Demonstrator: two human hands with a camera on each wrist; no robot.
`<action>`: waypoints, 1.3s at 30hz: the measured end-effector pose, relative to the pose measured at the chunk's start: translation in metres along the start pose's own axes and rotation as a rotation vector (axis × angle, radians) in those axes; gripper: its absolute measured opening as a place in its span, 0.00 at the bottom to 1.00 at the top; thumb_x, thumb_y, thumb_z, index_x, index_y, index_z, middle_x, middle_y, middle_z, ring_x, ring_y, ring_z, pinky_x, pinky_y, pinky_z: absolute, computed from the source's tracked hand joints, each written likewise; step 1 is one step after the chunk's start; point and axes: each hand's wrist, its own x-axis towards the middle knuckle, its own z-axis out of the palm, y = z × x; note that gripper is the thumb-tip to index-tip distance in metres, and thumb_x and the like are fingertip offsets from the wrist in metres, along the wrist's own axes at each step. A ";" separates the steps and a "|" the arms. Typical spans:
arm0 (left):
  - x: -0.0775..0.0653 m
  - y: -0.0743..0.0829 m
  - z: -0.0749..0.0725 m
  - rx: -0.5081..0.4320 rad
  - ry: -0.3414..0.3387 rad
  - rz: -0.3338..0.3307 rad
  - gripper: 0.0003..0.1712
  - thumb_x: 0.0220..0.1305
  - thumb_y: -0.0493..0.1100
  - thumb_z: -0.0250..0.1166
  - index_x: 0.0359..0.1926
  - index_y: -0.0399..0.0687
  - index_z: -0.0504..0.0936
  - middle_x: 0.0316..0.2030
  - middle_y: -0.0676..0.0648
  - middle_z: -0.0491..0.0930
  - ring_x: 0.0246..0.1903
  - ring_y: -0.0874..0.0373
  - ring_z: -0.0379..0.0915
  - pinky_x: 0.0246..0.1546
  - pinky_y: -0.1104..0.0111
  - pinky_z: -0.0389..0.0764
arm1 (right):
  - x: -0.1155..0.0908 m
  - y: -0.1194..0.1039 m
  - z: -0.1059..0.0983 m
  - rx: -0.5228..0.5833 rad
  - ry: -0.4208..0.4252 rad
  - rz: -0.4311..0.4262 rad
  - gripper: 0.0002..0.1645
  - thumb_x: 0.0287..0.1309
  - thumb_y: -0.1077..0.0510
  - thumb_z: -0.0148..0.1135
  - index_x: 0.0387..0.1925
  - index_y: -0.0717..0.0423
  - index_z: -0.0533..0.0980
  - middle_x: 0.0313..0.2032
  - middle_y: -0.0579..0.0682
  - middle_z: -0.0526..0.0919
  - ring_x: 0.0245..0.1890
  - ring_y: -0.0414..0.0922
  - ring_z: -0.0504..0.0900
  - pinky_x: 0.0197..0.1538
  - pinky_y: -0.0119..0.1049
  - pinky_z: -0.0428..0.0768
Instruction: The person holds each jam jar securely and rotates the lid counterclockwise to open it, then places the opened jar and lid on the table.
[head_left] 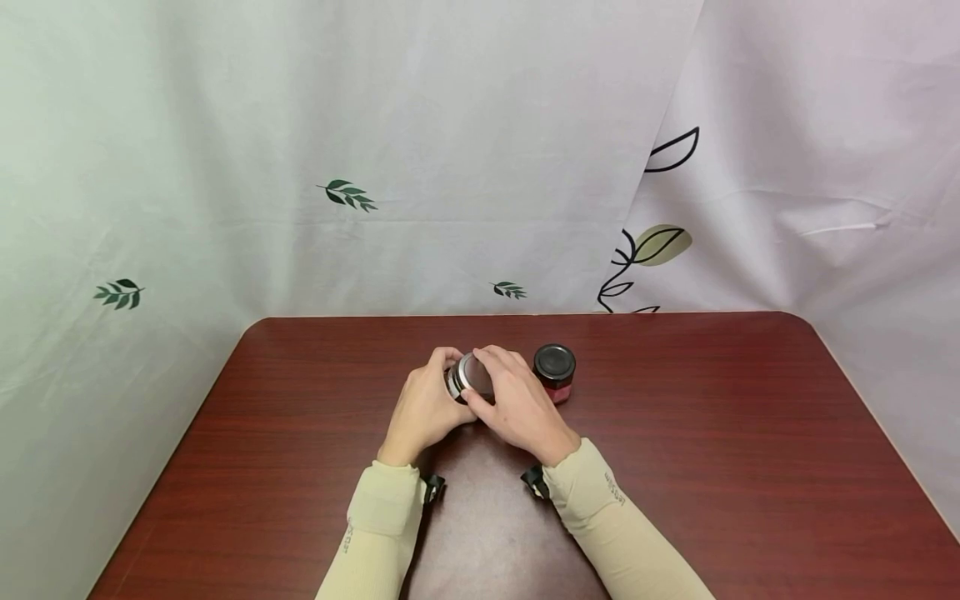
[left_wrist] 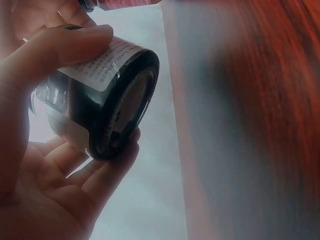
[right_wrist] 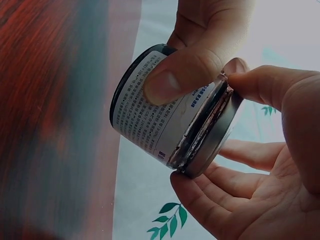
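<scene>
A dark glass jar with a white printed label is held tilted above the table. My left hand grips its body, with the thumb lying over the label. The jar's round metal lid is between the thumb and fingers of my right hand, which hold it by the rim. In the left wrist view the jar's dark base points out from the palm. A second jar with a black lid and red lower part stands just beyond the right hand.
The reddish-brown wooden table has rounded far corners. White fabric with leaf prints hangs behind it and along both sides. Each wrist carries a black strap mount near the pale sleeves.
</scene>
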 end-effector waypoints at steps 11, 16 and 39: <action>0.000 0.000 -0.001 0.006 -0.007 0.005 0.40 0.40 0.45 0.81 0.56 0.45 0.74 0.46 0.45 0.84 0.41 0.54 0.80 0.42 0.60 0.80 | 0.000 0.000 0.000 -0.005 -0.005 -0.006 0.32 0.63 0.53 0.66 0.64 0.64 0.73 0.62 0.58 0.75 0.62 0.55 0.72 0.63 0.47 0.72; 0.000 -0.001 0.000 0.003 -0.012 0.009 0.40 0.41 0.45 0.81 0.56 0.44 0.73 0.46 0.45 0.83 0.41 0.54 0.80 0.42 0.60 0.80 | 0.000 0.001 0.000 -0.002 -0.004 -0.007 0.32 0.63 0.53 0.66 0.64 0.64 0.73 0.62 0.58 0.75 0.62 0.55 0.72 0.63 0.47 0.72; 0.000 0.001 0.000 -0.002 -0.008 0.023 0.39 0.41 0.43 0.81 0.55 0.44 0.74 0.44 0.45 0.84 0.39 0.54 0.80 0.41 0.61 0.79 | 0.000 0.000 -0.002 0.003 -0.031 -0.017 0.33 0.63 0.54 0.66 0.65 0.64 0.71 0.61 0.57 0.75 0.63 0.56 0.71 0.64 0.48 0.71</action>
